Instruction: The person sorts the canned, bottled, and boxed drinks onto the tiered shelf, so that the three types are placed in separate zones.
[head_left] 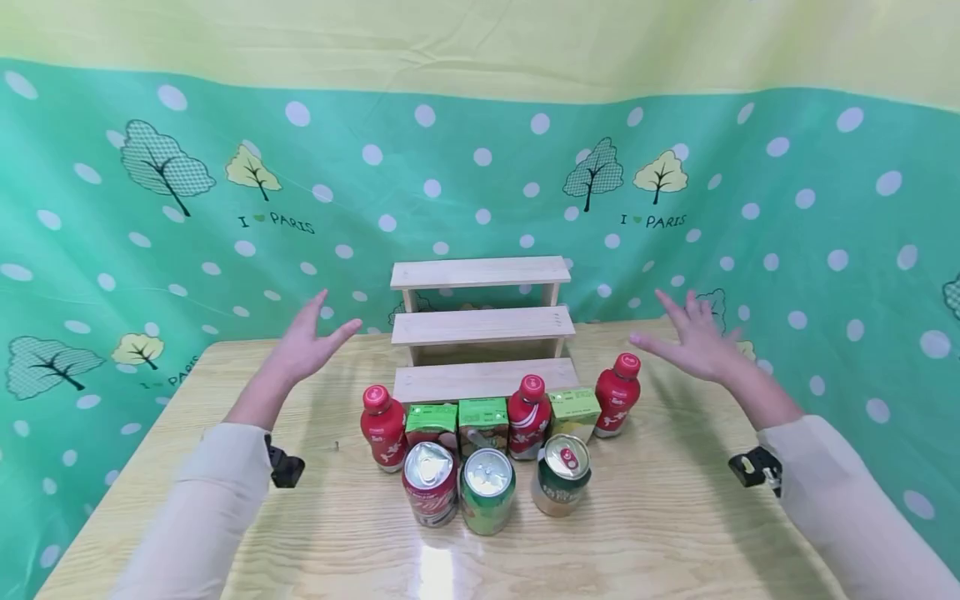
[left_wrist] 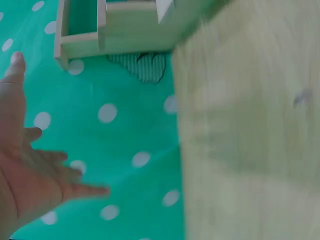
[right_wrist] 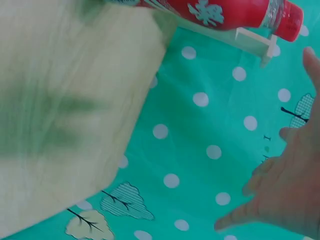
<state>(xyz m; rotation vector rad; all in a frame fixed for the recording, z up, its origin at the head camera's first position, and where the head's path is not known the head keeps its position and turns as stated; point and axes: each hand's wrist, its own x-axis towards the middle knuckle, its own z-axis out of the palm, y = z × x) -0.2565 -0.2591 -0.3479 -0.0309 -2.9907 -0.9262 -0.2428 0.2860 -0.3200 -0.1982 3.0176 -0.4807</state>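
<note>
Both hands hover above the table, holding nothing. My left hand (head_left: 306, 343) spreads its fingers to the left of a three-step wooden rack (head_left: 483, 326). On the other side, my right hand (head_left: 701, 342) has its fingers spread, nearest to a red bottle (head_left: 618, 395). In front of the rack stand another red bottle (head_left: 384, 428) at the left end and a third red bottle (head_left: 528, 417) near the middle. Green-topped boxes (head_left: 432, 417) and a paler green box (head_left: 573, 412) sit between them. The front row has a red can (head_left: 431, 483), a green can (head_left: 487, 492) and a dark green can (head_left: 561, 475).
The light wooden table (head_left: 337, 533) ends at a green polka-dot curtain (head_left: 480, 192) printed with trees. The curtain hangs behind the rack and along both sides. Each wrist wears a small black camera, such as the left camera (head_left: 286, 467).
</note>
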